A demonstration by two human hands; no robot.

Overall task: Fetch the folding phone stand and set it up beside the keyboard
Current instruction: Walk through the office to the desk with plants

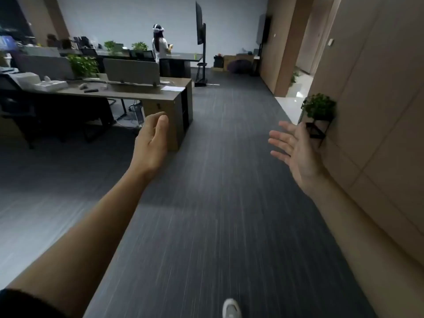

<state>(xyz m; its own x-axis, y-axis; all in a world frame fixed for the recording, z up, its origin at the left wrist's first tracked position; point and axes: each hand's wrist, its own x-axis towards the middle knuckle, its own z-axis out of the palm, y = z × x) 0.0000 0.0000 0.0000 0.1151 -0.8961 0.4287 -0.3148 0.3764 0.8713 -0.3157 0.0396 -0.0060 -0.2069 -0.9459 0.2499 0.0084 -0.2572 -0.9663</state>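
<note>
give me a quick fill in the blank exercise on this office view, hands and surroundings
1. Both bare hands, the left hand and the right hand, are open and hold ____.
2. The floor is covered by dark grey striped ____.
3. The small green potted plant on a black rack stands against the beige wall on the person's ____ side.

Missing words: nothing; carpet; right
</note>
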